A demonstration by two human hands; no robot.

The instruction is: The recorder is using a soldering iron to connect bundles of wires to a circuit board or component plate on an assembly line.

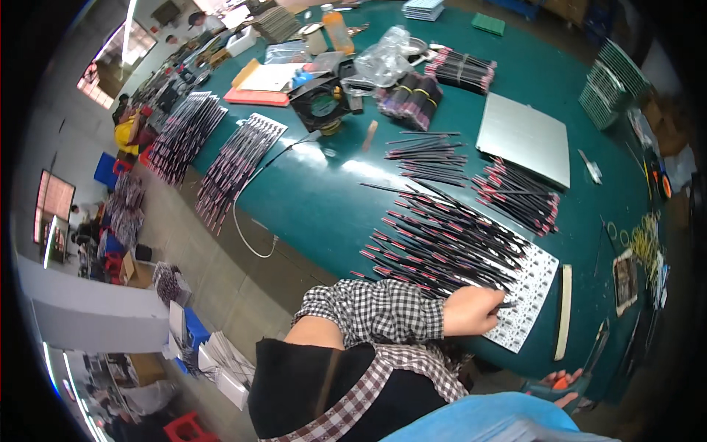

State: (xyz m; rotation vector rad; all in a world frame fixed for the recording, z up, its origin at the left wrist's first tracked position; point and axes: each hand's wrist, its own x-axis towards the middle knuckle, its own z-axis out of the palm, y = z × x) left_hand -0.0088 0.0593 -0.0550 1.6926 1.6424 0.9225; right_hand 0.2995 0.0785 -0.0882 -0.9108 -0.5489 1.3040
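Observation:
My left hand (pixel 475 309), at the end of a black-and-white checked sleeve, is closed with bent fingers over the near edge of a white patterned board (pixel 534 295). A short dark end, apparently of a black wire (pixel 508 304), shows at its fingertips. Many thin black wires (pixel 449 236) with pink-red bands lie side by side across the board. My right hand (pixel 565 384), partly hidden by something light blue in front, is closed around a dark teal tool (pixel 582 384) with an orange part. The tool's kind cannot be made out.
Bundles of wires (pixel 515 195) lie beyond the board, near a silver flat box (pixel 524 136). A pale strip (pixel 563 313) lies right of the board. Farther back are a black fan-like device (pixel 320 103), plastic bags (pixel 387 59) and an orange bottle (pixel 337 29). Wire-laden boards (pixel 239 166) overhang the table's left edge.

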